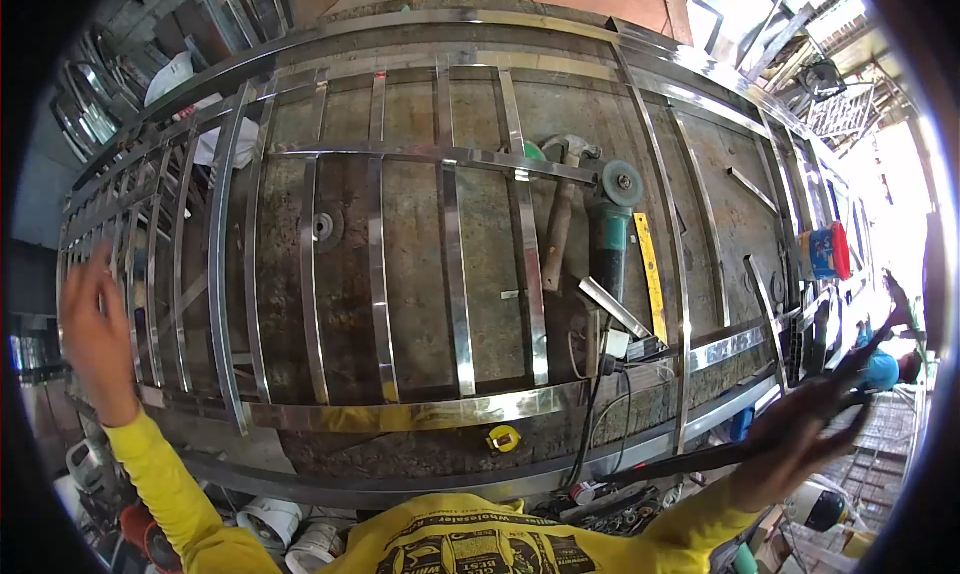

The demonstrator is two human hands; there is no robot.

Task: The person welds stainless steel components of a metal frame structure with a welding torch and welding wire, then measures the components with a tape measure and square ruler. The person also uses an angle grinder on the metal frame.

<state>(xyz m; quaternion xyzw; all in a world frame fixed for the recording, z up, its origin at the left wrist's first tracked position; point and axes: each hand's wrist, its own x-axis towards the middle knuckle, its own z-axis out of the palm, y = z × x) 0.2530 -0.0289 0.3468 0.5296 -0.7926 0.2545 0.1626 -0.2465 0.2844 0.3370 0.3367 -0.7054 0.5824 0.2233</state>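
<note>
My left hand point(95, 334) is raised at the far left, fingers spread, next to the left end of a shiny steel bar frame point(455, 284) that lies on the metal workbench point(410, 264); whether it touches the bars I cannot tell. My right hand point(810, 429) is out at the lower right, beyond the bench's end, closed on a long dark tool point(700, 459) whose handle runs back to the left and whose tip points up to the right. Both sleeves are yellow.
A green angle grinder point(612, 219), a hammer point(560, 214) and a yellow level point(650, 274) lie on the bench inside the frame. A yellow tape measure point(503, 438) sits at the near edge. A red and blue can point(825, 252) stands at the right. Loose steel offcuts lie about.
</note>
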